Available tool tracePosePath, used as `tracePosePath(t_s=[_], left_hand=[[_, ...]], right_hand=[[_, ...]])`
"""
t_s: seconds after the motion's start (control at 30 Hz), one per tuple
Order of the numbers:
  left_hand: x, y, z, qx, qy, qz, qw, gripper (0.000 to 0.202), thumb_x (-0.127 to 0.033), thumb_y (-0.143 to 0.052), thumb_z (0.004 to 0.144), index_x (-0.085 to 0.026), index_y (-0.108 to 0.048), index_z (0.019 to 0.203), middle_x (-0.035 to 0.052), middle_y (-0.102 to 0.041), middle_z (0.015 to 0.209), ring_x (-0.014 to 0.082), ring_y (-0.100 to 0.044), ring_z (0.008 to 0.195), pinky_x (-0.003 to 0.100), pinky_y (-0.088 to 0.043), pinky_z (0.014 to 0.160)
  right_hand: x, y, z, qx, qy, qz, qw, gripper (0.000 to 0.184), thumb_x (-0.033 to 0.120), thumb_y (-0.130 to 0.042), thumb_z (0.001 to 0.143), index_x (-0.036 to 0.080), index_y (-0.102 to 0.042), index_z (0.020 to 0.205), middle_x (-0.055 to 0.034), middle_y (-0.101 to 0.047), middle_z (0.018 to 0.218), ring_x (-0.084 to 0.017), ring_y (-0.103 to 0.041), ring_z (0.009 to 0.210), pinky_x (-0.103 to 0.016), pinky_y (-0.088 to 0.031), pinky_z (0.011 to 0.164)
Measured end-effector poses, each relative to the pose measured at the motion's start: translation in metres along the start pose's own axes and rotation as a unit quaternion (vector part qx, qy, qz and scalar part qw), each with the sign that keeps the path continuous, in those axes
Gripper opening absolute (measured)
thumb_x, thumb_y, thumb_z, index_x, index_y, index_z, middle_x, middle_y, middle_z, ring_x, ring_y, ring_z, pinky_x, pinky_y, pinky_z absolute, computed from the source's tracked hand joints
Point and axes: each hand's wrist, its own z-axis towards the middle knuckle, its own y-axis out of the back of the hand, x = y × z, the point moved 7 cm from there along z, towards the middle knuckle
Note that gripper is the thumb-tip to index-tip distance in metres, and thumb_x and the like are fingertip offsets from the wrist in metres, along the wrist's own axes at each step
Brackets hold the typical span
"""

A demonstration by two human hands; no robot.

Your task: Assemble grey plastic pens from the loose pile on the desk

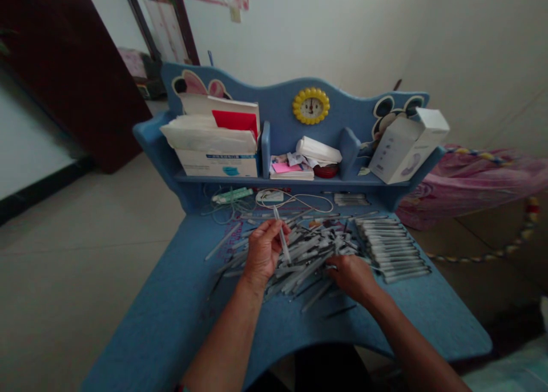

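Observation:
My left hand is closed round a clear pen barrel, which it holds slanted above the pile. Below it, a jumbled heap of loose pen parts covers the middle of the blue desk: translucent barrels, thin dark pieces and small whitish ones. At the right side of the heap, my right hand reaches down with its fingertips pressed together among the small parts; what they grip is hidden. Just beyond that hand lies a neat row of pens with dark tips.
A raised shelf runs along the back, bearing a mask box, papers, a white roll, a white carton and a yellow clock. Looped cords lie beneath it. The desk's front edge curves inward.

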Motion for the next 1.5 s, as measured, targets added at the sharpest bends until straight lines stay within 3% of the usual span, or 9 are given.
tracePosePath(t_s=[0.43, 0.73, 0.83, 1.03, 1.33, 1.5], left_hand=[[0.004, -0.002, -0.001, 0.011, 0.013, 0.008, 1.000, 0.016, -0.026, -0.069, 0.066, -0.013, -0.060, 0.067, -0.0004, -0.062, 0.061, 0.0078, -0.054, 0.047, 0.019, -0.042, 0.046], [0.006, -0.005, -0.004, 0.014, 0.033, 0.028, 0.999, 0.018, -0.028, -0.069, 0.066, -0.013, -0.060, 0.068, -0.0005, -0.063, 0.062, 0.0074, -0.054, 0.048, 0.018, -0.043, 0.047], [0.008, -0.009, -0.007, 0.035, 0.048, 0.065, 0.996, 0.018, -0.030, -0.067, 0.069, -0.013, -0.061, 0.070, 0.0006, -0.064, 0.064, 0.0083, -0.056, 0.051, 0.019, -0.045, 0.051], [0.016, -0.020, -0.013, 0.101, 0.074, 0.127, 0.984, 0.019, -0.031, -0.063, 0.073, -0.012, -0.061, 0.073, 0.0031, -0.065, 0.069, 0.0110, -0.059, 0.053, 0.022, -0.047, 0.051], [0.017, -0.022, -0.015, 0.130, 0.075, 0.175, 0.973, 0.019, -0.031, -0.062, 0.074, -0.012, -0.061, 0.074, 0.0016, -0.063, 0.063, 0.0086, -0.054, 0.046, 0.019, -0.042, 0.045], [0.015, -0.028, -0.019, 0.171, 0.060, 0.235, 0.955, 0.019, -0.030, -0.062, 0.074, -0.012, -0.062, 0.067, 0.0006, -0.061, 0.060, 0.0075, -0.051, 0.046, 0.019, -0.040, 0.047]], right_hand=[[0.005, -0.002, 0.008, 0.031, 0.068, -0.023, 0.997, 0.016, 0.021, -0.056, 0.076, 0.018, -0.066, 0.088, -0.0138, -0.069, 0.084, -0.026, -0.063, 0.085, -0.031, -0.042, 0.072], [-0.017, 0.011, 0.005, -0.023, 0.089, 0.171, 0.981, 0.010, 0.027, -0.053, 0.077, 0.020, -0.060, 0.074, -0.0010, -0.062, 0.065, -0.015, -0.057, 0.064, -0.023, -0.037, 0.060], [-0.026, 0.007, 0.005, -0.032, 0.075, 0.273, 0.959, 0.013, 0.029, -0.055, 0.075, 0.018, -0.054, 0.067, 0.0014, -0.056, 0.060, -0.013, -0.054, 0.057, -0.021, -0.037, 0.052], [-0.029, -0.007, 0.007, 0.010, 0.037, 0.453, 0.891, 0.012, 0.027, -0.056, 0.071, 0.018, -0.050, 0.067, 0.0059, -0.047, 0.049, -0.008, -0.046, 0.038, -0.018, -0.035, 0.036], [-0.009, -0.009, 0.011, 0.067, 0.061, 0.597, 0.797, 0.018, 0.029, -0.065, 0.066, 0.013, -0.067, 0.076, 0.0052, -0.050, 0.044, -0.005, -0.037, 0.033, -0.017, -0.027, 0.032], [-0.007, 0.003, 0.014, 0.047, 0.069, 0.650, 0.756, 0.022, 0.031, -0.070, 0.062, 0.013, -0.067, 0.074, 0.0036, -0.054, 0.045, -0.006, -0.040, 0.033, -0.019, -0.029, 0.033]])
